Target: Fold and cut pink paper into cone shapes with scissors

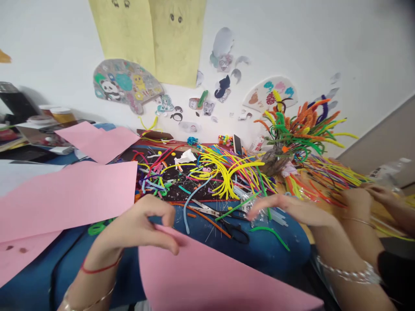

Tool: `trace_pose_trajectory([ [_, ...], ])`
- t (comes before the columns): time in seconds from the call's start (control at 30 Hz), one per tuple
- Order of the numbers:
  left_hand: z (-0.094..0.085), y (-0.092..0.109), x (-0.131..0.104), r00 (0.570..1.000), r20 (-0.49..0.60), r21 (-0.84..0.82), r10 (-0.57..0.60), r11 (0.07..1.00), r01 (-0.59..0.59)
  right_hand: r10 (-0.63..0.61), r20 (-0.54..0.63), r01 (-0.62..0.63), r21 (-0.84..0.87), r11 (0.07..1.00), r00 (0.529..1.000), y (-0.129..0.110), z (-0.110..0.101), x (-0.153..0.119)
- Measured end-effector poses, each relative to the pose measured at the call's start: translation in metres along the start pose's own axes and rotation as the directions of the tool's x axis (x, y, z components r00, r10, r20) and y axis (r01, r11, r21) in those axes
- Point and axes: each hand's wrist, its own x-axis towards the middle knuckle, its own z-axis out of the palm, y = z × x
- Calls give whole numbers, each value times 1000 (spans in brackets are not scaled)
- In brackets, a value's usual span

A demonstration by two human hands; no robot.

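My left hand (pixel 139 226) pinches the top edge of a pink paper sheet (pixel 207 276) that rises from the bottom of the view. My right hand (pixel 285 211) is stretched out flat with fingers apart, hovering over black scissors (pixel 235 229) and clear plastic sticks (pixel 272 216) on the blue table cover (pixel 279 255). It holds nothing. A red string and a thin bangle sit on my left wrist, a beaded bracelet on my right.
A heap of pipe cleaners (pixel 223 172) in many colours covers the middle. More pink sheets (pixel 65 194) lie left. A bunch of pipe cleaners (pixel 298 125) stands at right. Another person's hands (pixel 369 194) work at far right.
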Motion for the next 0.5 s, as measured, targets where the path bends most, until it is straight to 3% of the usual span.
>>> trace_pose_trajectory([
  [0.07,10,9,20,996,88,25,7,1000,-9,-84,15,83,47,995,996,-6,22,29],
  [0.13,16,19,33,985,172,16,30,999,-33,-198,156,165,202,965,968,-9,47,56],
  [0.23,18,30,36,977,204,15,57,998,-61,-235,240,158,299,941,942,-13,74,78],
  [0.37,12,34,28,990,141,49,-25,999,18,-125,113,92,265,960,986,-26,84,80],
  [0.5,7,31,23,996,32,122,-80,990,76,-26,-44,30,75,997,999,-40,64,66],
])
